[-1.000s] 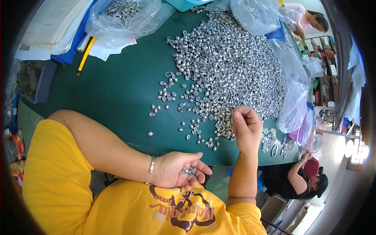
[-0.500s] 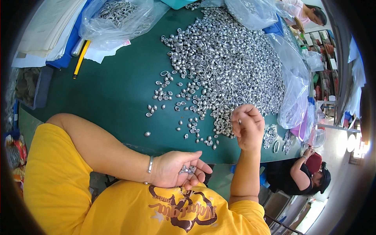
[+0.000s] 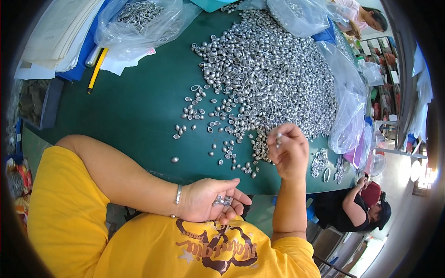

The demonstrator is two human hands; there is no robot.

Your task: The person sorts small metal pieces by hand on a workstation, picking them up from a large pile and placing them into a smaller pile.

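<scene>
Green tabletop (image 3: pixel 125 106), left hand (image 3: pixel 206 200) cupping metal pieces (image 3: pixel 219 201)

Illumination is bright over the heap of metal pieces (image 3: pixel 282 78), whose rounded surfaces carry small highlights. Right of and below the heap, a window (image 3: pixel 426 179) is overexposed, with glare washing out its panes. Immediately right of the heap, a clear plastic bag (image 3: pixel 345 104) shows pale reflections. Farther right, the shelving (image 3: pixel 387 88) appears soft and curved by fisheye distortion; black vignetting lies outermost from the heap.
</scene>
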